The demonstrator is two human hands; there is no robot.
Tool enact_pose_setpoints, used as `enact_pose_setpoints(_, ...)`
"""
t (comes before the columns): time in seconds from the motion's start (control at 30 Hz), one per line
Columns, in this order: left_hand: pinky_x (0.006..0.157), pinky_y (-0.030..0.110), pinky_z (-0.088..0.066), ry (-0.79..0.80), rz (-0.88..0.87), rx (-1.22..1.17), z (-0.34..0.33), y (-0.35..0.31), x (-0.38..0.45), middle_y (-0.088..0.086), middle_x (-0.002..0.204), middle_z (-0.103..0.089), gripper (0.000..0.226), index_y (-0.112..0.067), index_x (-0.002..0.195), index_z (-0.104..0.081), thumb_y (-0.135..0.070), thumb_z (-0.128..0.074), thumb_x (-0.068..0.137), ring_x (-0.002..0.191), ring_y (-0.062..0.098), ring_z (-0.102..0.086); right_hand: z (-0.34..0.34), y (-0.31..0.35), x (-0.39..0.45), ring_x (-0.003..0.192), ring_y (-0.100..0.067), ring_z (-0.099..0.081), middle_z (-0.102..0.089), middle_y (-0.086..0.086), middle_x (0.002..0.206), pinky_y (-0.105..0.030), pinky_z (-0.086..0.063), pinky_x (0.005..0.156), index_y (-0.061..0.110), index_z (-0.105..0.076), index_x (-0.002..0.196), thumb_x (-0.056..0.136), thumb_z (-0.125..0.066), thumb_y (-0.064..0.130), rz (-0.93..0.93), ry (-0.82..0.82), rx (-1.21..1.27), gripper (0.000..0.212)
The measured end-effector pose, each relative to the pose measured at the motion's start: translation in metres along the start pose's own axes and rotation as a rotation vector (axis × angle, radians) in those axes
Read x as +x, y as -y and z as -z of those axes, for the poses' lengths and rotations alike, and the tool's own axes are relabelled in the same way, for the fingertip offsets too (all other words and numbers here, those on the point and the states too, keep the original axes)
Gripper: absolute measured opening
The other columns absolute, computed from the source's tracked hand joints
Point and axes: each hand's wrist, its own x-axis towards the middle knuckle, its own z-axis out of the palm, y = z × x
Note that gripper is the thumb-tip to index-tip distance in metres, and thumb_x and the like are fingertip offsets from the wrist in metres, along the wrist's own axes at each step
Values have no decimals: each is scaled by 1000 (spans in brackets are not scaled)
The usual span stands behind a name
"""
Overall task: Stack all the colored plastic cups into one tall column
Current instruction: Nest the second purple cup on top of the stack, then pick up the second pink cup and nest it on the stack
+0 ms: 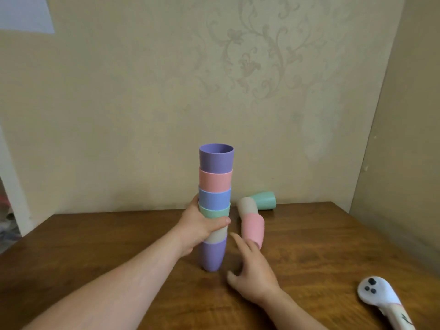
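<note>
The right hand (pixel 253 267) lies low over the table (pixel 95 246) with its fingers spread and empty, index finger pointing toward about eleven o'clock; just beyond its fingertips, at roughly twelve to one o'clock, lies the nested pair of toppled cups, a pink cup (pixel 253 231) whose open mouth faces back toward the hand and a beige cup (pixel 247 206) pushed into it at the far end; the pair's long axis runs nearly straight away from the hand, from six toward twelve o'clock, leaning slightly left at the far end; past it, at one o'clock and near the wall, a mint green cup (pixel 265 200) lies on its side, its axis running crosswise, mouth to the right, seemingly touching the beige cup; the left hand (pixel 202 228) is closed round the middle of the standing column (pixel 215 206), at about ten o'clock from the right hand, gripping it at the beige and green bands; the column stands upright on its purple base, purple cup on top; the right hand is clearly the nearer to the fallen pair, so I judge the pickup falls to it, taken across the pink cup's side; a white controller (pixel 378 294) lies well apart at four o'clock.
</note>
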Motion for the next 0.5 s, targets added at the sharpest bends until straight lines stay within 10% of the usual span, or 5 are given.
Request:
enact_pose_setpoints(0.13,88,38,-65,-186,-18,15,15,8,8,4,114,-82,65,-23,129,-65,-4,-98,77,98,22,-80,27,-12,9,114,-22,-64,-55,7,122,-34,-53,94,29,-56,137,86,-66,21,-179,-285,-59,53)
enact_pose_setpoints(0.27,90,43,-66,-259,-13,-40,25,17,12,4,114,-82,68,-23,131,-63,-12,-100,75,102,27,-81,63,-23,40,131,-28,-53,-51,-5,141,-47,-54,103,24,-53,146,95,-67,38,-396,-531,-30,55)
enact_pose_setpoints(0.5,82,31,-60,-258,-30,-86,13,26,9,-4,110,-83,54,-32,120,-66,-13,-97,80,98,18,-80,72,-25,84,151,-48,-32,-33,-22,164,-59,-36,119,36,-5,170,90,-47,80,-652,-164,-28,101)
